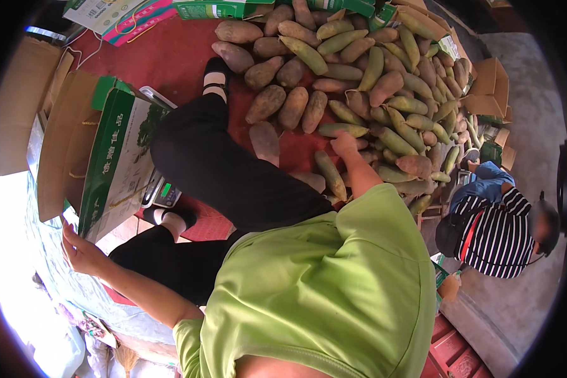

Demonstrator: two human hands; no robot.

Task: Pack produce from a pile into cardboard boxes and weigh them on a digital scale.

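Radishes (405, 133) are lying heaped right of the carton (116, 157), and we are risking a rolling slide if our right hand (345, 146) is tugging carelessly, its grip and our left hand's (82, 253) being impossible to tell.

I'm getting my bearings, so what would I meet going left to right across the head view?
Green box → far shoe → right hand → co-worker in stripes.

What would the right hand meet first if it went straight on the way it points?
Probably the long green vegetable just beyond the right hand; depth is unclear, so they may touch.
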